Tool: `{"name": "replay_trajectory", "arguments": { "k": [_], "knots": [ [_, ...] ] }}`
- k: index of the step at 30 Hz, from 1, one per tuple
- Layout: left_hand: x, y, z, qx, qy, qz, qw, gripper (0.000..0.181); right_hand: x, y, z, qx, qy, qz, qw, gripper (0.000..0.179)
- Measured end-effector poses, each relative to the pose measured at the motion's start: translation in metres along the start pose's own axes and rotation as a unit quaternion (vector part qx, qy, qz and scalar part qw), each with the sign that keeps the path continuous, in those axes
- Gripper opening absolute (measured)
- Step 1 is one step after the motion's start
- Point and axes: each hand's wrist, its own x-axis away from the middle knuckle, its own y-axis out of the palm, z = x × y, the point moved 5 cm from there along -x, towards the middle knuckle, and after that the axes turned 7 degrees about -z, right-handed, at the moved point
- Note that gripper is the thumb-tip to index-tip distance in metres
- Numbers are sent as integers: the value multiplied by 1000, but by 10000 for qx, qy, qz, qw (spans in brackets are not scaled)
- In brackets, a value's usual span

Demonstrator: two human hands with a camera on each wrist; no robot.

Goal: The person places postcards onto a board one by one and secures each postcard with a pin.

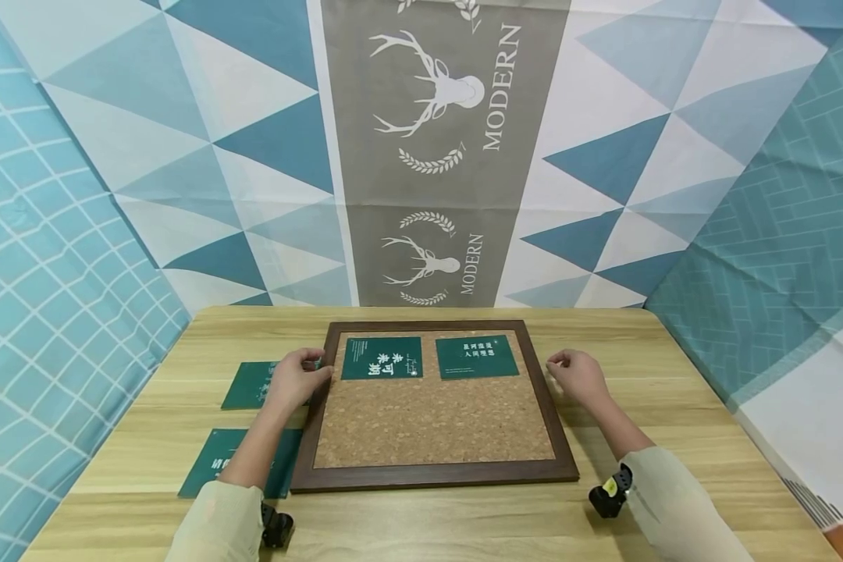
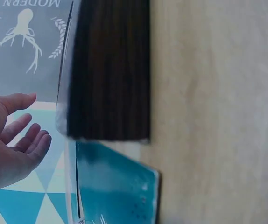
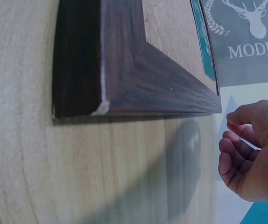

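A cork board [image 1: 432,425] in a dark brown wooden frame [image 1: 435,474] lies flat on the table. Two green cards with white lettering rest on its upper part: a left card [image 1: 361,367] and a right card [image 1: 469,364]. My left hand [image 1: 297,382] is at the frame's left side, thumb and fingertips right at the edge; the left wrist view shows its fingers loosely bent and apart, holding nothing. Beside the frame's right side is my right hand [image 1: 581,378], its fingers loosely curled with nothing in them, as the right wrist view also shows.
Left of the board, two more places on the wooden table [image 1: 674,437] hold green cards: an upper card [image 1: 241,388] and a lower card [image 1: 198,474], both partly covered by my left hand and arm. A patterned cloth backdrop [image 1: 267,117] hangs behind the table.
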Motion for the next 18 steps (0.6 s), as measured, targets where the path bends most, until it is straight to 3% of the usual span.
{"name": "replay_trajectory", "arguments": {
  "k": [18],
  "knots": [
    [-7, 12, 17, 62, 434, -148, 9989, 45, 1, -3, -10, 71, -195, 125, 9997, 26]
  ]
}}
